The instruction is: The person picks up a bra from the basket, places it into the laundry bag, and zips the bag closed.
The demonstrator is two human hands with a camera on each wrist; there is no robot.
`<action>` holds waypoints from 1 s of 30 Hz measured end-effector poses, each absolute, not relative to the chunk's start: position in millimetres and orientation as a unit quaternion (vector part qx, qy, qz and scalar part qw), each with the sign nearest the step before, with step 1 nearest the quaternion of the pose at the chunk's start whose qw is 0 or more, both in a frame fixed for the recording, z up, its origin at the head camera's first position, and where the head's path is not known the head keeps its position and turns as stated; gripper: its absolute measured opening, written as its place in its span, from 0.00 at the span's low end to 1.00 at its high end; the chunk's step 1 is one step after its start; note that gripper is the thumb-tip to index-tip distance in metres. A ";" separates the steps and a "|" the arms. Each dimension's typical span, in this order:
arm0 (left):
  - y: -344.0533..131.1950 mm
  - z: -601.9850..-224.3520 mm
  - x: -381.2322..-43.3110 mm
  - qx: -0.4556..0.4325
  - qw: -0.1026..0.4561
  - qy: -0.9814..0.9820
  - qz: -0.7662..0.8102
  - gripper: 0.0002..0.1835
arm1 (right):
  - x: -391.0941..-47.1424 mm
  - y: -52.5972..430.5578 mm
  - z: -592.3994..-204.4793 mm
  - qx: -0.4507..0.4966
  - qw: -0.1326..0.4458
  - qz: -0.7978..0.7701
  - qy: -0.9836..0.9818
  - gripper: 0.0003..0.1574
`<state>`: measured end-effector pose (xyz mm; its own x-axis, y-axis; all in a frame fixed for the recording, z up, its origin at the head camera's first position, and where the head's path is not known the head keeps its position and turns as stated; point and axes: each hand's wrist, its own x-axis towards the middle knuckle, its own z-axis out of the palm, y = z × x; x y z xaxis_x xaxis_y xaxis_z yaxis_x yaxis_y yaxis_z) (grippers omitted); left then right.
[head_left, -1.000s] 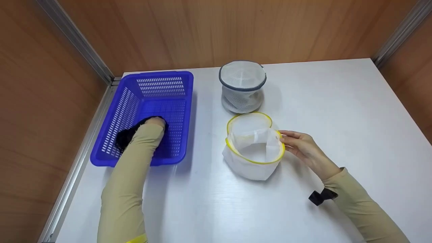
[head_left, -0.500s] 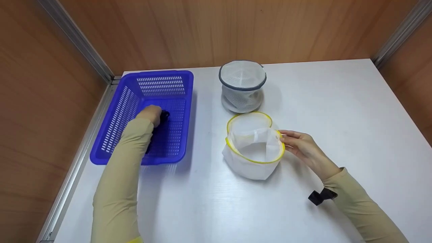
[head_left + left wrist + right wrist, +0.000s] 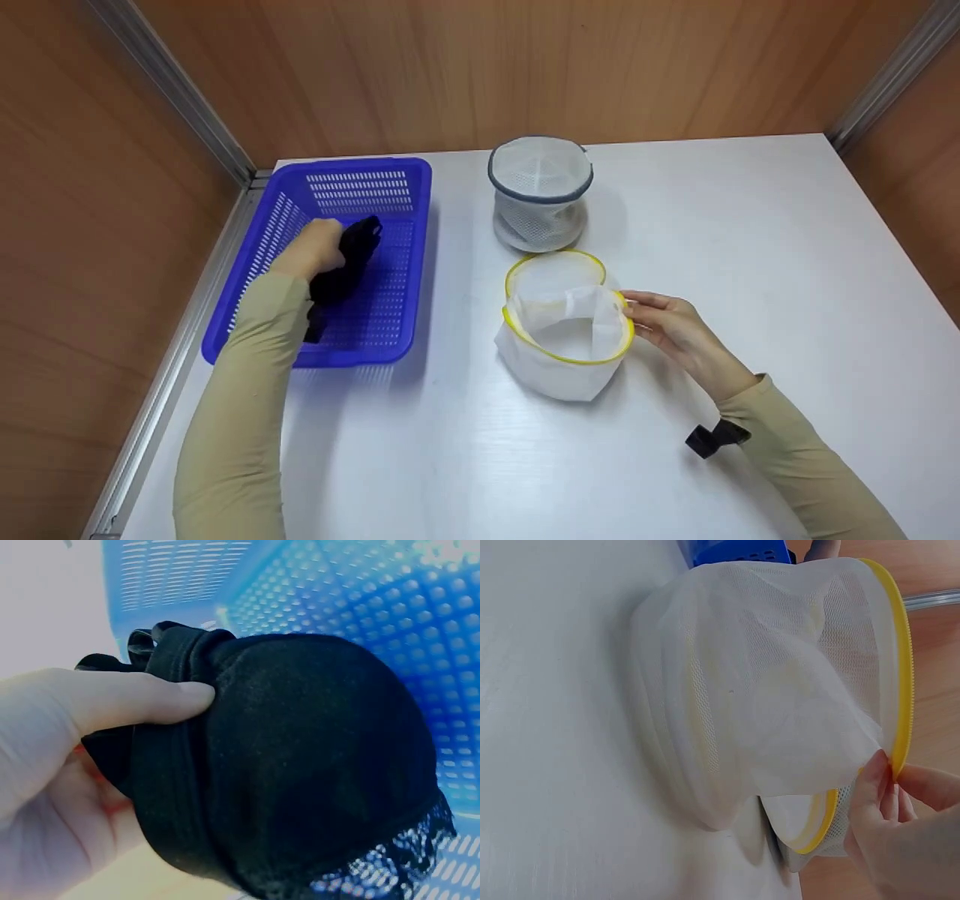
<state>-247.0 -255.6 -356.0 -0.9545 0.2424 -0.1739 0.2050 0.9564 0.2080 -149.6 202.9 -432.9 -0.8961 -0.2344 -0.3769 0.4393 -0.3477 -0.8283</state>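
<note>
Left grip (image 3: 311, 247) pinches the black garment (image 3: 352, 259) over the basket (image 3: 417, 262) — whether it touches bottom, I can't tell. Across the counter (image 3: 750, 247), the right grip (image 3: 679, 334) pinches the gaping white bag (image 3: 559, 382) by its yellow rim (image 3: 570, 362), grey bag (image 3: 536, 221) standing behind.

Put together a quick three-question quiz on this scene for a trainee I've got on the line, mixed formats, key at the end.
1. Fill in: The left hand holds a lace-trimmed garment whose colour is ____.

2. True or false: The dark-rimmed mesh bag stands on the table, outside the blue basket.

3. Multiple choice: What does the right hand pinch?
A: the dark-rimmed mesh bag
B: the yellow rim of the white mesh bag
C: the blue basket

Key: 1. black; 2. true; 3. B
</note>
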 end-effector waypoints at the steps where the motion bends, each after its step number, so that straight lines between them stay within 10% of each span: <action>1: -256.8 -354.8 -246.1 0.117 0.089 0.984 0.105 0.06 | -149.8 203.1 -433.1 0.097 0.207 -0.816 0.530 0.14; 30: -242.0 -305.6 -199.4 0.120 -0.109 0.935 0.315 0.11 | -153.0 203.1 -435.2 0.100 0.204 -0.817 0.529 0.11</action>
<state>-199.4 -242.0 -305.6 -0.9473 0.1558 0.2800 0.2936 0.7723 0.5634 -153.0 203.1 -435.2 -0.8965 -0.2272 -0.3803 0.4400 -0.3564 -0.8242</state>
